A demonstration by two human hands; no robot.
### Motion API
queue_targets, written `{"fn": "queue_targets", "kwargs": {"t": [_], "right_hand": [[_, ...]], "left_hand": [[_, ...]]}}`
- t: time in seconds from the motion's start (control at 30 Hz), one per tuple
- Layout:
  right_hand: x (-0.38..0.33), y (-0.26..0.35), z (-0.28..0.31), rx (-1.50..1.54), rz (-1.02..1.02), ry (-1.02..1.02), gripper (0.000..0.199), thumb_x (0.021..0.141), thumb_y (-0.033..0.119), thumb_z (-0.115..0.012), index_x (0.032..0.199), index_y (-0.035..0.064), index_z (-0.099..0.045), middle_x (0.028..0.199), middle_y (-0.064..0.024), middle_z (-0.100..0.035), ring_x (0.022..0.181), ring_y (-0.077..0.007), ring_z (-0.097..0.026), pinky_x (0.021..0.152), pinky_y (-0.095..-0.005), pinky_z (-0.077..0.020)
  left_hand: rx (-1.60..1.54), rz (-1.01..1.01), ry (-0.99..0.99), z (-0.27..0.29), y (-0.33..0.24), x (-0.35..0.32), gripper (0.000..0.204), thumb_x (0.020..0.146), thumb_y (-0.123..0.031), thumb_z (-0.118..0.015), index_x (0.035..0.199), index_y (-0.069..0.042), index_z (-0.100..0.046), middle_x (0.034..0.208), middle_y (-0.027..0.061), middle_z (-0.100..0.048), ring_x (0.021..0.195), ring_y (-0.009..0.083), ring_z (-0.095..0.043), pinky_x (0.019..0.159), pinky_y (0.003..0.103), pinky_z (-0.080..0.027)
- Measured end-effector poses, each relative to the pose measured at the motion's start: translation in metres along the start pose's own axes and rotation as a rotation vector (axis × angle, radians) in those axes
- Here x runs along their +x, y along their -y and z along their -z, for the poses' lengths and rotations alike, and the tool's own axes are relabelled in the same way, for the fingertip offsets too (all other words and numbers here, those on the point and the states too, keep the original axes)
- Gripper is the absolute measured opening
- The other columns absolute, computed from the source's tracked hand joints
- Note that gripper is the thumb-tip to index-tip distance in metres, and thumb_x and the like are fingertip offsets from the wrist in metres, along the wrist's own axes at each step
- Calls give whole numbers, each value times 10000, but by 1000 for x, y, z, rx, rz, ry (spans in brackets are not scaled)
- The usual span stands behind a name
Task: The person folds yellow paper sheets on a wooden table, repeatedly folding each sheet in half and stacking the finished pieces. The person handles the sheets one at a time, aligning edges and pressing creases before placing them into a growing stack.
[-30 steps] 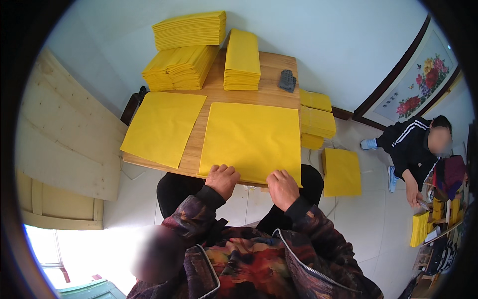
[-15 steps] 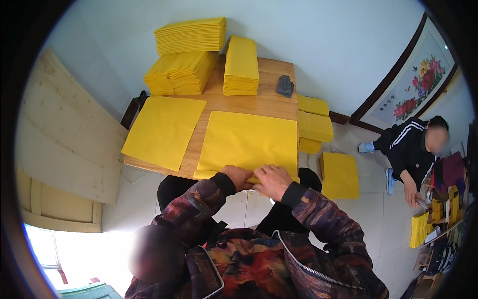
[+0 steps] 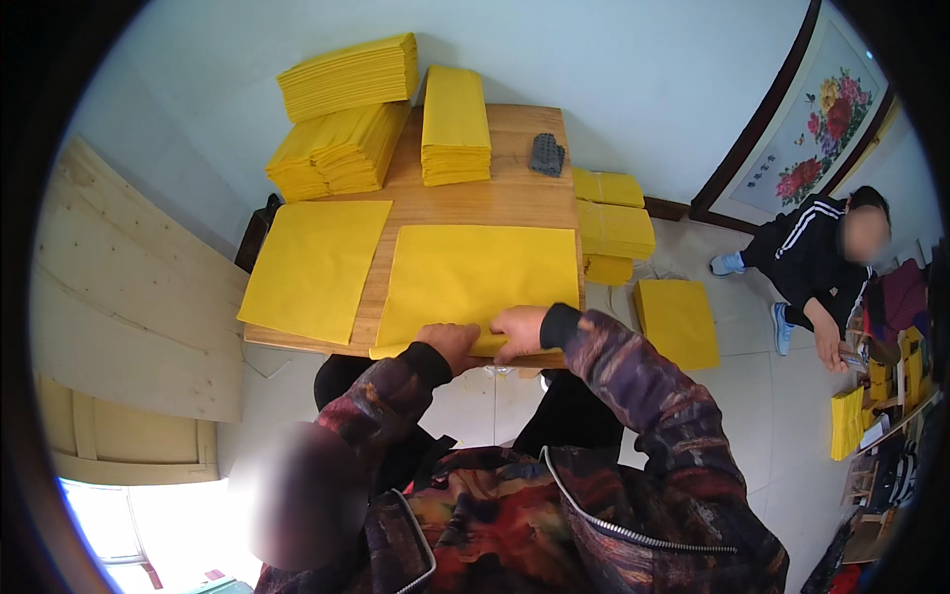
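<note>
A yellow sheet point(image 3: 485, 267), paper or cloth, lies near the front of the wooden table, its near edge turned up into a narrow fold. My left hand point(image 3: 451, 345) is closed on this fold at the table's front edge. Just to its right, my right hand point(image 3: 522, 331) grips the same folded edge, fingers curled and partly hidden. Another yellow sheet point(image 3: 315, 267) rests flat on the left side, apart from the first.
Behind the sheets stand folded yellow stacks point(image 3: 456, 129) on the table point(image 3: 515, 203), with a dark grey knitted-looking item point(image 3: 546, 154) at back right. More yellow bundles point(image 3: 616, 230) are beyond the right edge. A person point(image 3: 807, 252) sits at far right; a pale board point(image 3: 129, 277) leans at left.
My right hand has shifted its grip along the folded edge, its wrist now higher and turned more sideways. My left hand stays on the fold. The whole view has shifted slightly.
</note>
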State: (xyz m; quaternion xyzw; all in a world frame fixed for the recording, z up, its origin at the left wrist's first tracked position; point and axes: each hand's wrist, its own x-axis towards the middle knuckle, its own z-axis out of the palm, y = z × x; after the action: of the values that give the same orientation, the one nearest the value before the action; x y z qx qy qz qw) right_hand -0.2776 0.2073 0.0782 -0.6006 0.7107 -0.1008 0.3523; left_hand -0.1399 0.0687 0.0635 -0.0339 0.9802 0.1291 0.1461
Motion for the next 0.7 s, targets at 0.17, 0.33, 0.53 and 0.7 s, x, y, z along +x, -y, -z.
{"fn": "queue_targets", "kwargs": {"t": [0.17, 0.33, 0.53, 0.7], "right_hand": [[-11, 24, -34, -383, -139, -394, 289, 736, 206, -720, 922, 6, -628, 886, -184, -677, 873, -361, -655, 740, -445, -518], [8, 3, -12, -65, -78, -113, 347, 695, 267, -736, 887, 0, -627, 840, -193, -667, 842, -358, -649, 726, -438, -508], [-7, 13, -16, -248, -73, -199, 303, 712, 214, -685, 903, -12, -619, 889, -201, -667, 853, -359, -651, 742, -436, -509], [-20, 24, -26, -361, -116, -360, 264, 715, 187, -685, 901, 21, -598, 855, -163, -675, 831, -336, -662, 716, -438, -517]], "left_hand": [[-283, -185, 285, 16, 22, 25, 406, 748, -371, -741, 1050, -106, -680, 978, 146, -690, 870, 347, -639, 810, 368, -495], [24, -164, -41, 14, 14, 6, 401, 733, -347, -755, 981, -64, -618, 880, 149, -677, 884, 334, -641, 773, 410, -495], [-89, -21, 12, -4, 14, 6, 408, 696, -337, -766, 955, -56, -622, 888, 182, -670, 881, 329, -649, 777, 419, -499], [-318, -201, 319, 15, 31, 22, 470, 679, -334, -777, 1019, -39, -644, 926, 194, -677, 892, 357, -638, 802, 406, -497]]}}
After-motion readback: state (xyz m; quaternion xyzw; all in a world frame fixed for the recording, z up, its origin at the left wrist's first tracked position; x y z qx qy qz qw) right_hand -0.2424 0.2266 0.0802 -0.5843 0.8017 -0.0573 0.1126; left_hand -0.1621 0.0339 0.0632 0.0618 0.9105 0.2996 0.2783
